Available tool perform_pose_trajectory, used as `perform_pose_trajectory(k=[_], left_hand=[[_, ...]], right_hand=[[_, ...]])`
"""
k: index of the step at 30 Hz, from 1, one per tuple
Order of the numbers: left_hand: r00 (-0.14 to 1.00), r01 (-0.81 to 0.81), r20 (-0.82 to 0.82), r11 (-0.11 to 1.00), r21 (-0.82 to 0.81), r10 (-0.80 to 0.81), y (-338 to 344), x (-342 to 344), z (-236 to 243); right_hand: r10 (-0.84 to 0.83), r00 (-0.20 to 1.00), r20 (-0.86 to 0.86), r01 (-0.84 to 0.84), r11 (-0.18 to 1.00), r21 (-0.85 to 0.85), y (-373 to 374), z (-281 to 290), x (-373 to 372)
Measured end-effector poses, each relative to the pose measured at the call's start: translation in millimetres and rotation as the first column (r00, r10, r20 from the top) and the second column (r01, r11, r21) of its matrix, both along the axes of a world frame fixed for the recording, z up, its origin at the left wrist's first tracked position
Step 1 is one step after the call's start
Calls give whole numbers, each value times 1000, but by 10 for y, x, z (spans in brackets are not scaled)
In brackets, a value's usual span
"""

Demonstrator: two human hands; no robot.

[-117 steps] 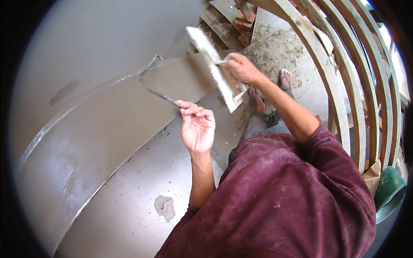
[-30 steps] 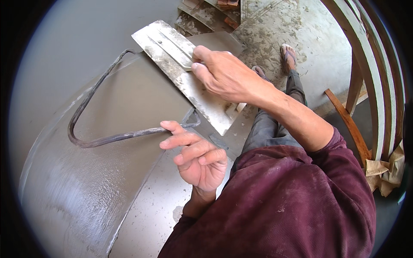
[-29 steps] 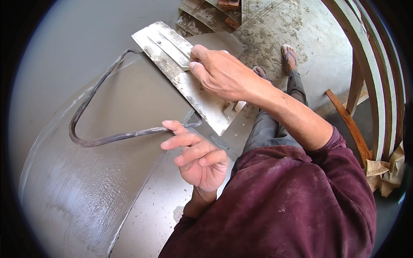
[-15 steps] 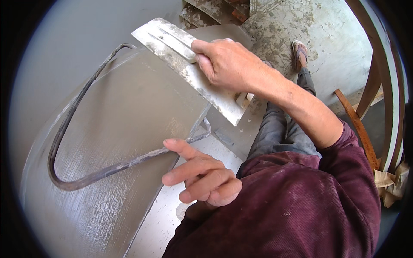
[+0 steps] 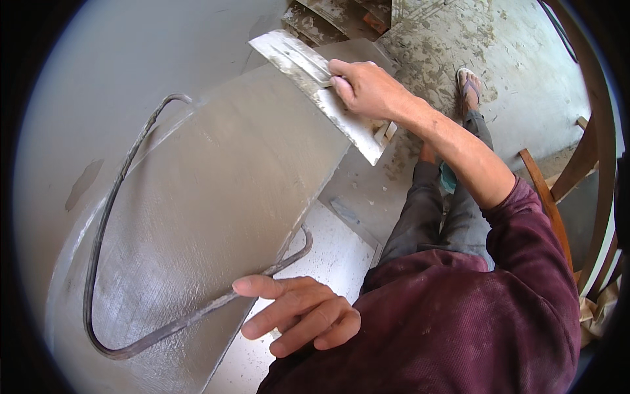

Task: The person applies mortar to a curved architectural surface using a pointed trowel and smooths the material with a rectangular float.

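My right hand [image 5: 371, 88] is closed round the handle of a long, pale, plaster-smeared finishing trowel [image 5: 333, 108]. The blade lies at the upper right end of a curved, wet-looking grey plaster surface [image 5: 230, 157], reaching past its edge. Fingers spread and bent, my left hand [image 5: 302, 315] holds nothing and hovers over the lower right edge of that surface. Its index finger overlaps a dark bent metal rod [image 5: 97, 243]; whether it touches is unclear. The rod loops across the plaster, and its hooked end sticks out past the edge.
A grey wall [image 5: 131, 59] borders the plaster on the left. Dirty steps or ledges [image 5: 315, 23] show at the top. My sandalled foot [image 5: 469, 85] stands on a plaster-spattered floor [image 5: 525, 59]. Curved wooden pieces [image 5: 545, 197] and brown paper [image 5: 598, 314] lie at the right.
The trowel in my right hand has moved to the right over the plaster's far end. My left hand has dropped slightly lower. The whole view has shifted a little.
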State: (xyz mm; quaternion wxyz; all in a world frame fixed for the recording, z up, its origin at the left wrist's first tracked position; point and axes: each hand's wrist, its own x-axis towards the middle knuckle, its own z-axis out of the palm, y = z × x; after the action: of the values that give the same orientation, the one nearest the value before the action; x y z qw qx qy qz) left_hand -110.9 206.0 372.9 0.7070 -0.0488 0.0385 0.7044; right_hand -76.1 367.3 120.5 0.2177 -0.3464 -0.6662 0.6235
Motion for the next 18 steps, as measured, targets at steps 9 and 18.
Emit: perform_pose_trajectory(k=[9, 18], left_hand=[[992, -122, 33, 992, 39, 121, -8, 145, -52], [960, -191, 173, 966, -172, 220, -3, 114, 291]], right_hand=[[-196, 979, 57, 193, 980, 52, -99, -1699, 7], [42, 987, -152, -145, 629, -764, -63, -31, 60]])
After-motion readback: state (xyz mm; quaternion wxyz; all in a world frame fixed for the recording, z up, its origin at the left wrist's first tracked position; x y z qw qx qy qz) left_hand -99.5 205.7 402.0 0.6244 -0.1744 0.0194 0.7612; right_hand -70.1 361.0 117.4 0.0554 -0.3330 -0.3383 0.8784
